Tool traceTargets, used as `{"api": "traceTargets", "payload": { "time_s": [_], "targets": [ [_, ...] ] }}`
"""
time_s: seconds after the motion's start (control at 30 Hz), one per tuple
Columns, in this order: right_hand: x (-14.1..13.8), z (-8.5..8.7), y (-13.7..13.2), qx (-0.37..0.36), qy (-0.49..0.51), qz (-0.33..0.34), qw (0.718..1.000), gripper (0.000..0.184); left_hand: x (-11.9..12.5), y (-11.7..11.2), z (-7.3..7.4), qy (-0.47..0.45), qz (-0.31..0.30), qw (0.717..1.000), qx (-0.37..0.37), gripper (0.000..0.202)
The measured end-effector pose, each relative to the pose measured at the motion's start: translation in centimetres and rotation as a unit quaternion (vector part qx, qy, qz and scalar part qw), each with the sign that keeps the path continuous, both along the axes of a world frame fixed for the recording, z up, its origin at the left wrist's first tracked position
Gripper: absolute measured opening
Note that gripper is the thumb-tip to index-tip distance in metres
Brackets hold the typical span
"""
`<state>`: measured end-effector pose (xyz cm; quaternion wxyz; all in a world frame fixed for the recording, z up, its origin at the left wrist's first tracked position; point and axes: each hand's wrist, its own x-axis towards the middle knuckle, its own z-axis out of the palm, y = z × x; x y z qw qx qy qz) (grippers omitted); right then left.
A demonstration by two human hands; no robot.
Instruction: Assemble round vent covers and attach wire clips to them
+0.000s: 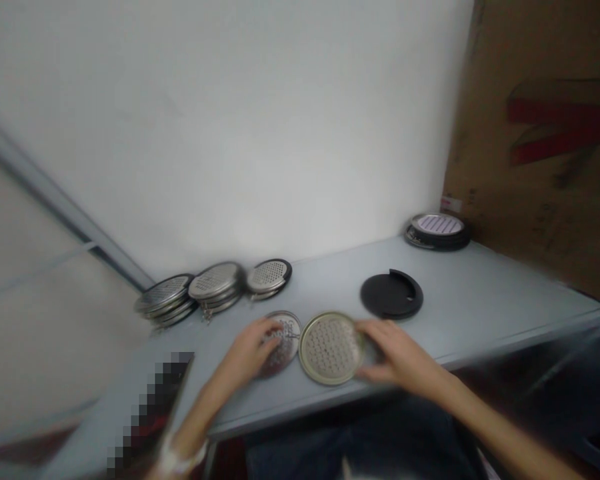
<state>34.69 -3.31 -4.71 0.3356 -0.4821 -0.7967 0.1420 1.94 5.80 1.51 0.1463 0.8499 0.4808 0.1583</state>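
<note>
- A pale grey surface (pixel 490 313) runs along a plain whitish wall (pixel 280 133), its near edge just below the hands.
- At the right end, a large brown cardboard box (pixel 535 193) with a red printed mark (pixel 555 127) rises beside the surface.
- On the left, a long grey metal strip (pixel 65 193) slopes down toward the surface.
- Near the wall on the left sit three stacks of round perforated metal discs: the left stack (pixel 165 298), the middle stack (pixel 216 287) and the lower right-hand stack (pixel 269 276), close beside one another.
- In the far right corner, near the box, a dark-edged pile (pixel 437 230) carries a disc with slanted slots.
- A black round holder (pixel 391 297) lies flat just beyond the right hand (pixel 397 350).
- The right hand's grip pinches the right rim of the gold-rimmed disc (pixel 330 348), which is at the front of the surface.
- The left hand (pixel 253 343), a white band (pixel 175 457) on its wrist, touches the lettered silver disc (pixel 287 352) just beside it; blur hides whether that grip pinches or merely rests.
</note>
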Motion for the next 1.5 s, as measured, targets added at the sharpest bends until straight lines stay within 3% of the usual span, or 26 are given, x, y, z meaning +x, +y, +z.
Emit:
{"api": "traceTargets", "payload": {
  "time_s": [0.23,0.37,0.6,0.77,1.1,1.5],
  "targets": [
    [0.0,0.1,0.0,-0.002,-0.006,-0.002,1.000,0.059,4.7,-1.1,0.3,-0.014,-0.057,0.998,0.006,0.022],
    [0.0,-0.1,0.1,0.015,-0.009,-0.005,1.000,0.056,6.1,-2.1,0.2,0.003,-0.105,0.994,-0.006,0.018],
    [-0.1,0.0,0.0,0.011,-0.007,-0.002,1.000,0.055,4.2,-0.2,0.1,0.004,-0.068,0.998,0.020,0.029],
    [-0.1,0.1,0.0,0.016,-0.005,-0.001,1.000,0.055,2.9,1.4,0.6,0.043,-0.076,0.996,-0.014,0.018],
    [-0.1,0.2,0.0,0.018,-0.008,-0.001,1.000,0.054,3.4,1.8,0.0,0.081,-0.084,0.993,-0.033,0.021],
    [0.0,0.0,0.1,0.020,-0.013,0.002,1.000,0.052,4.0,3.0,1.1,0.167,-0.125,0.975,-0.074,0.023]
  ]
}}
